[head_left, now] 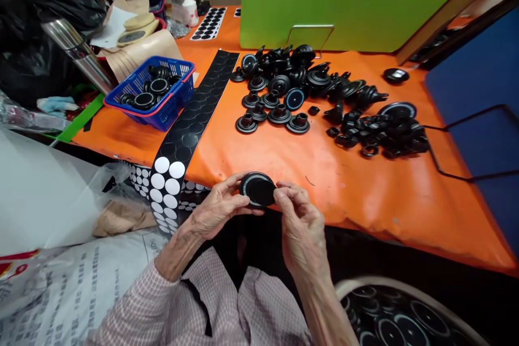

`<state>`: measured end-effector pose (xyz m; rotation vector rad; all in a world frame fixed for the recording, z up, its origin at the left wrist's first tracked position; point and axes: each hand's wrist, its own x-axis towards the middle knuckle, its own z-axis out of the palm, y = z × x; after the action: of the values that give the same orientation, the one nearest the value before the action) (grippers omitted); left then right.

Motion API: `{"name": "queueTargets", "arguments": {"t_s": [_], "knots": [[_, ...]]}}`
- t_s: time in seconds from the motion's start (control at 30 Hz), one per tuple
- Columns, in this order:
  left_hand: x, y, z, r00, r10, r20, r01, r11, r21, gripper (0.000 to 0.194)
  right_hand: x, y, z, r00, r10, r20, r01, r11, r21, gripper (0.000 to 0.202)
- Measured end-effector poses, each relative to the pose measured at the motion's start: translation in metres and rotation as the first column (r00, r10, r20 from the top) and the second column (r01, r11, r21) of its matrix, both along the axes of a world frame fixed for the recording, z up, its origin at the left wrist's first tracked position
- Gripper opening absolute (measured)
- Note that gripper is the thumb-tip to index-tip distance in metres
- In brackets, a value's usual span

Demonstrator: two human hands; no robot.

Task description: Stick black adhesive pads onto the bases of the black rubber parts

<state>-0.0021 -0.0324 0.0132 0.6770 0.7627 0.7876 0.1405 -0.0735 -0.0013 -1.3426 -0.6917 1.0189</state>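
Note:
My left hand [224,204] grips a round black disc part [250,179] by its rim, at the front edge of the orange table. A pale ring shows on the disc's face. My right hand [299,211] pinches the edge of a black round sticker [263,193], which lies over part of that face. Whether the sticker is pressed down fully I cannot tell. To the left, a long black sticker strip [194,116] runs across the table and hangs over the edge, with white circles at its near end.
Several black knob-like parts [279,113] stand mid-table, beside a heap of small black pieces [389,132]. A blue basket [182,98] with discs sits left. Green [357,0] and blue boards [478,97] stand behind and right. A tub [344,285] of discs is lower right.

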Motion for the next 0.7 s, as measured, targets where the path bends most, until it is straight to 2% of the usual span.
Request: {"name": "queueTargets", "arguments": {"t_s": [0.4, 0.7], "knots": [[0.0025, -0.0038, -0.0012, 1.000, -0.002, -0.020, 0.002, 1.000, 0.011, 0.044, -0.0106, -0.0017, -0.0057, 1.000, -0.028, 0.006, 0.028, 1.000, 0.005, 0.023], [0.0028, -0.0041, -0.0028, 0.999, 0.003, -0.046, -0.003, 1.000, 0.011, 0.038, -0.0118, -0.0022, -0.0063, 0.992, -0.040, 0.122, 0.042, 0.999, -0.014, 0.023]]}}
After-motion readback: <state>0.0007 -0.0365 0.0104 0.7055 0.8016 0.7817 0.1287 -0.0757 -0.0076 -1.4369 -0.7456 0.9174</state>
